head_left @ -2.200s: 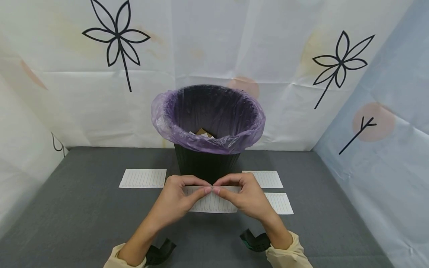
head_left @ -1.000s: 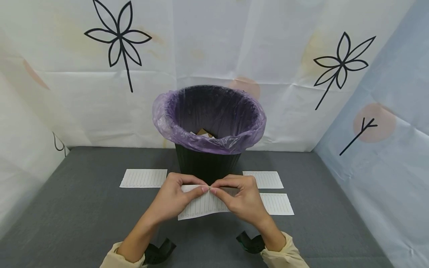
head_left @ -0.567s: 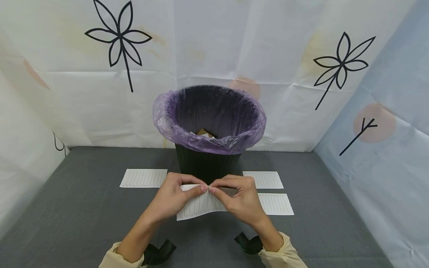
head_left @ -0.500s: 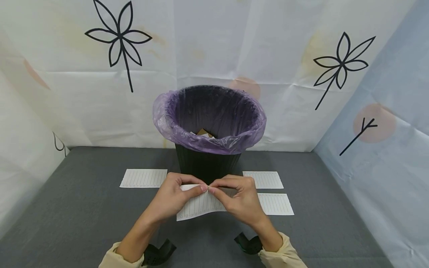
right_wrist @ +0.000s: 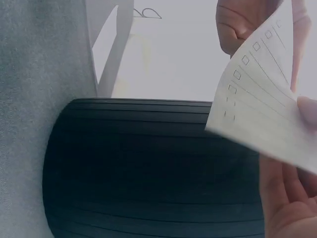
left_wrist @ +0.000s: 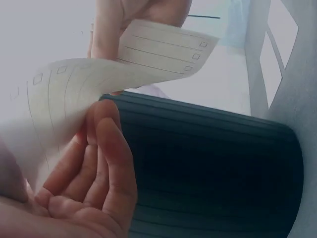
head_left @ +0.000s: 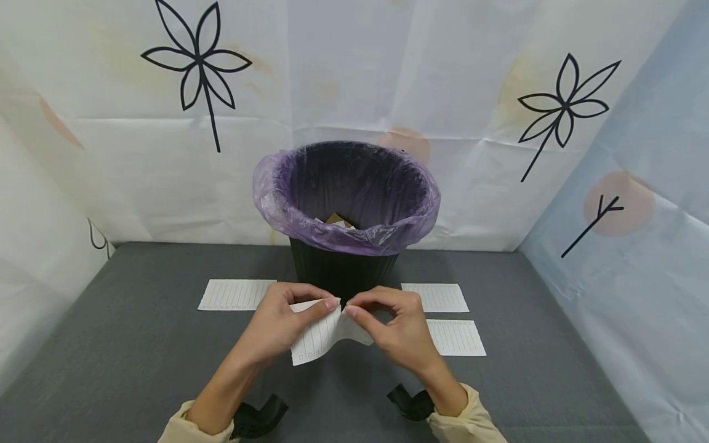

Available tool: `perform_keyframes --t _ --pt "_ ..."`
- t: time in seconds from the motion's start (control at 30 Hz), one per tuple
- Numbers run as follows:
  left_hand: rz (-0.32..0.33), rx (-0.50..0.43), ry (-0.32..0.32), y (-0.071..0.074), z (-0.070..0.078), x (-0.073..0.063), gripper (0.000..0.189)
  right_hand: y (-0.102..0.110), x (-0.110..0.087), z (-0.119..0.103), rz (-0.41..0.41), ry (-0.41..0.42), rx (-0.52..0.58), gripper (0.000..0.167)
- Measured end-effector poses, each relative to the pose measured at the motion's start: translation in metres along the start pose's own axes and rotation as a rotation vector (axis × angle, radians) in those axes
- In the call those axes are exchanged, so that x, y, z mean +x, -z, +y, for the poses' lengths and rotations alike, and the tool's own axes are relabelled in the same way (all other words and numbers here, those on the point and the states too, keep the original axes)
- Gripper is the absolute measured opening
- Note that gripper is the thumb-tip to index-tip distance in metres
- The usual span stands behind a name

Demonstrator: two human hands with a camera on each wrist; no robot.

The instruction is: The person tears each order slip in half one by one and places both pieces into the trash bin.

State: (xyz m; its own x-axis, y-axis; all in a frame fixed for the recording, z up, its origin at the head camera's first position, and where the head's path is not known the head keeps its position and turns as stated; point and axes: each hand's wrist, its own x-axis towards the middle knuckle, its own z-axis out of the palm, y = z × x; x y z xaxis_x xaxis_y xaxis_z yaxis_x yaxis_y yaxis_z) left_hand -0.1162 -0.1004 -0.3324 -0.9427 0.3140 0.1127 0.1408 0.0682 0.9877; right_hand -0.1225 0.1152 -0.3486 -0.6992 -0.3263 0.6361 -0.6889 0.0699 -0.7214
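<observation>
A white lined slip of paper (head_left: 317, 337) with small printed boxes along one edge hangs between both hands, in front of the bin. My left hand (head_left: 279, 321) pinches its left part between thumb and fingers. The right hand (head_left: 397, 323) pinches the right part close beside. At the top edge a small notch opens between the thumbs, and the slip bends below it. The left wrist view shows the paper (left_wrist: 54, 94) curving above the left fingers, while the right wrist view has the sheet (right_wrist: 257, 94) twisted between the hands.
Behind the hands stands a black bin (head_left: 343, 264) with a purple liner (head_left: 360, 240) and scraps (head_left: 336, 220) inside. Lined slips lie on the grey table (head_left: 138, 357): one to the left (head_left: 235, 295), two to the right, the rear (head_left: 437, 298) and the front (head_left: 456, 338).
The slip went from nearly flat to bent, and its top edge has parted between the thumbs. My left hand has shifted slightly left and up, away from the right.
</observation>
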Motion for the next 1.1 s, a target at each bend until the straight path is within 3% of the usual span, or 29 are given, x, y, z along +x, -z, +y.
perform_keyframes --t 0.27,0.43,0.67,1.1 --pt "0.033 0.034 -0.046 0.005 0.003 -0.002 0.017 0.008 -0.001 -0.001 -0.023 -0.161 0.066 0.011" --pt "-0.009 0.061 -0.062 0.008 0.005 -0.002 0.016 0.011 -0.001 0.001 -0.017 -0.194 0.077 0.009" --pt "-0.040 0.092 -0.070 0.009 0.004 -0.002 0.013 0.013 0.000 -0.001 -0.018 -0.215 0.100 0.006" --pt "0.057 0.086 -0.072 0.011 0.003 -0.002 0.012 0.018 0.001 -0.002 0.043 -0.166 0.061 0.004"
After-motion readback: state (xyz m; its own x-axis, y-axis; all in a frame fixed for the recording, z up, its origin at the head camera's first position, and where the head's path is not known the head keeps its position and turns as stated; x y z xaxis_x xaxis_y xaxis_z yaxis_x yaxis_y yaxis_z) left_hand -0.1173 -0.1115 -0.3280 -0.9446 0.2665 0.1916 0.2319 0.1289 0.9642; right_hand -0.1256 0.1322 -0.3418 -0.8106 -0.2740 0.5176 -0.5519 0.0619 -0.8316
